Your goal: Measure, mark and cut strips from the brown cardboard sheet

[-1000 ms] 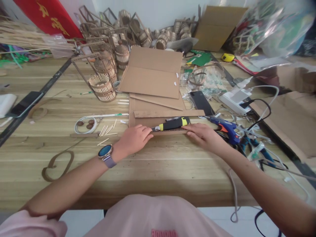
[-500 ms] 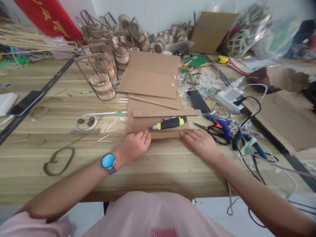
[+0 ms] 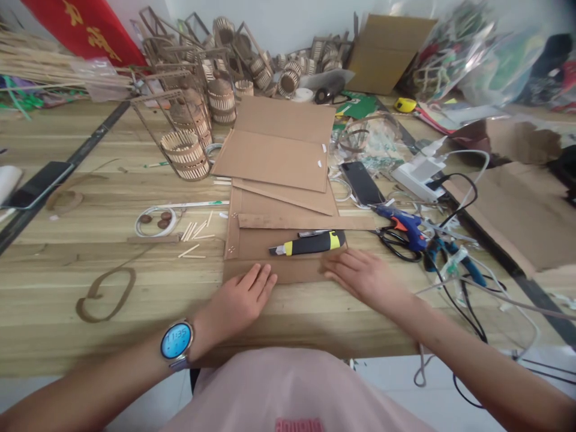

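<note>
Cardboard [image 3: 294,271] lay under the fingertips of the left hand [image 3: 243,300] and right hand [image 3: 362,277], both open and flat.

Red banner [image 3: 90,30], worktop's [image 3: 292,324] far left: top cut off | lower cardboard [image 3: 261,207]: partly hidden under upper sheet [image 3: 274,157] | shirt lettering [image 3: 299,425]: cut off
</note>
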Tool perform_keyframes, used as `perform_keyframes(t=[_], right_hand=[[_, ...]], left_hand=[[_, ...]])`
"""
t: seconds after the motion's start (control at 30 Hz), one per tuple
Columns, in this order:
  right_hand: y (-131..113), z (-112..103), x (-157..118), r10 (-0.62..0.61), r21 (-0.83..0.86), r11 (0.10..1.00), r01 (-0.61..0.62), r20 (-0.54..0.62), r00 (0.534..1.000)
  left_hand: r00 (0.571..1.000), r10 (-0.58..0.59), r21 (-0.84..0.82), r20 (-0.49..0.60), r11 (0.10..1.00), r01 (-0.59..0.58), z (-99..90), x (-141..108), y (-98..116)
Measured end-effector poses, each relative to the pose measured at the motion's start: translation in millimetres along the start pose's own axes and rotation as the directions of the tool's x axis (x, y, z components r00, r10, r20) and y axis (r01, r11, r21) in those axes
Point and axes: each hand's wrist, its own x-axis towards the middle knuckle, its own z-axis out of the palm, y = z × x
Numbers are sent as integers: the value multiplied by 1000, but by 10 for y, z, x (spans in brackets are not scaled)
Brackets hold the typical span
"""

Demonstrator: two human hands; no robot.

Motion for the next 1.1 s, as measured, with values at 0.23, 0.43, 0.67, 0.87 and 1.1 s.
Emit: perform_keyframes(t=[0.23,0.43,0.67,0.87,1.1], right_hand=[[287,182,446,1,20,1000,-4,186,982],[348,171,503,-14,25,1000,9,202,979],[185,-327,-4,508,582,531,-616,363,781],[12,-463,-664,711,689,11,-725,504,490],[-33,-406,-1000,712,485,-260,-835,680,174]], left_hand=[[999,-33,-42,-2,999,33,12,1,4],[999,-47,-56,-17,997,46,44,-5,19],[999,5,-45,34,999,-3,30,3,-11],[997,79,-12,19,997,-78,4,60,-69],[997,82,22,-4,996,-82,83,34,-26]])
